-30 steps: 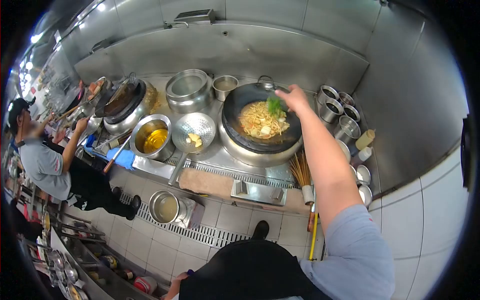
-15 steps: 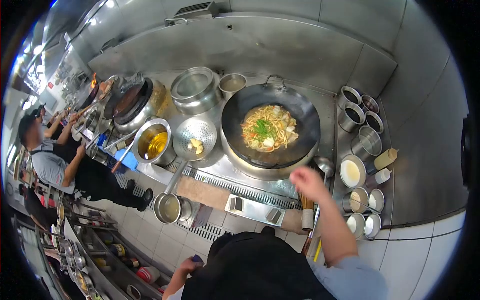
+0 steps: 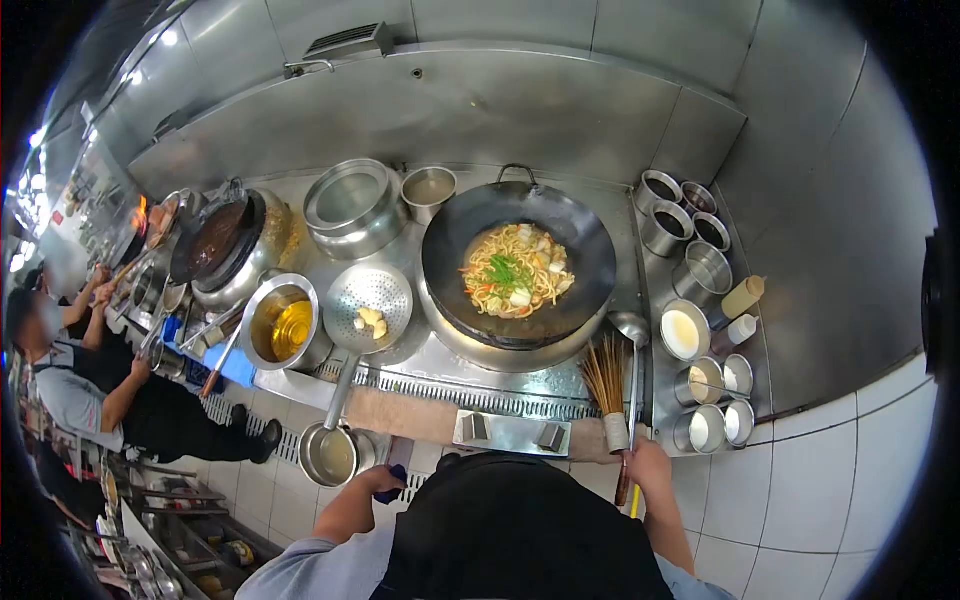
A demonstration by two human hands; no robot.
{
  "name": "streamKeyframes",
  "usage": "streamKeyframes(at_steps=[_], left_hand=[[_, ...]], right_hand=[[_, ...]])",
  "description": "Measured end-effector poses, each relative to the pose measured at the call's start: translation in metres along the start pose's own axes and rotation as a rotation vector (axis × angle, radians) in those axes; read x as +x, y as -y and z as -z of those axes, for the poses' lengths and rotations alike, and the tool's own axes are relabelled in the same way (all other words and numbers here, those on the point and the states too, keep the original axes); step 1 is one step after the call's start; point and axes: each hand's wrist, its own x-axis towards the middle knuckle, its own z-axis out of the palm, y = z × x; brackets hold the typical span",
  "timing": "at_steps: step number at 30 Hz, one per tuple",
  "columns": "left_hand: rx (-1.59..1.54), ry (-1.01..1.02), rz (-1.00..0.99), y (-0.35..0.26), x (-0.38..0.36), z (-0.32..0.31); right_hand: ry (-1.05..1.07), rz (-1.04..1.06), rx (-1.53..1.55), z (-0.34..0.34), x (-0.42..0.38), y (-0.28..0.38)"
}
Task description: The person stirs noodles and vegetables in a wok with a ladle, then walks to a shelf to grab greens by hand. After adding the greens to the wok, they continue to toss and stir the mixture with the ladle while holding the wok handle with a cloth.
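Note:
My left hand (image 3: pixel 380 479) is closed around a bunched dark blue cloth (image 3: pixel 398 484), low beside my apron. At the counter's front edge, my right hand (image 3: pixel 651 468) has its fingers curled at the handle of a ladle (image 3: pixel 631 326), whose bowl rests up by the wok. A bamboo wok brush (image 3: pixel 606 385) lies just left of the ladle. In front of me the black wok (image 3: pixel 460 225) sits on the burner. It holds noodles (image 3: pixel 532 282) with white pieces and a pile of green shreds (image 3: pixel 505 270) on top.
Left of the wok are a perforated strainer (image 3: pixel 365 297) with pale yellow pieces, a pot of oil (image 3: pixel 265 300) and a lidded pot (image 3: pixel 348 205). Seasoning tins (image 3: pixel 683 330) and squeeze bottles (image 3: pixel 740 297) line the right side. A co-worker (image 3: pixel 90 385) stands at the far left.
My right hand has come down from beside the wok to the ladle's handle. My left hand, with the cloth, has risen slightly into fuller view. The camera view has shifted.

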Motion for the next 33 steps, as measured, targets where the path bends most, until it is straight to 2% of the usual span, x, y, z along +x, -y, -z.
streamKeyframes(at_steps=[1,4,7,14,17,19,20,22,25,31,33], left_hand=[[0.042,0.000,-0.031,0.000,0.006,0.005],[-0.036,0.050,-0.023,0.002,0.015,0.023],[-0.064,0.088,-0.021,0.001,0.009,0.035],[0.088,0.148,-0.025,0.061,0.028,0.008],[0.126,0.135,-0.017,0.099,0.050,-0.019],[0.116,0.161,-0.004,0.113,0.052,-0.031],[0.098,0.170,0.005,0.120,0.053,-0.037],[0.066,0.187,0.024,0.125,0.050,-0.044],[0.028,0.188,0.037,0.125,0.044,-0.053],[-0.043,0.133,0.004,0.095,0.033,-0.051],[-0.066,0.096,-0.004,0.082,0.028,-0.045]], right_hand=[[-0.152,-0.097,-0.010,-0.002,-0.005,0.001],[-0.160,-0.228,-0.067,-0.014,-0.017,0.010],[-0.280,-0.238,-0.061,-0.015,-0.018,0.020],[-0.269,-0.181,0.024,0.010,-0.013,0.061],[-0.205,-0.072,0.036,-0.001,-0.011,0.080],[0.057,0.134,-0.070,-0.013,-0.011,0.091],[0.057,0.133,-0.074,-0.021,-0.012,0.096],[0.327,0.327,-0.238,-0.035,-0.013,0.101],[0.432,0.292,-0.219,-0.036,-0.012,0.094],[0.312,0.080,-0.259,-0.012,-0.007,0.035],[0.352,0.011,-0.245,-0.008,-0.003,0.017]])
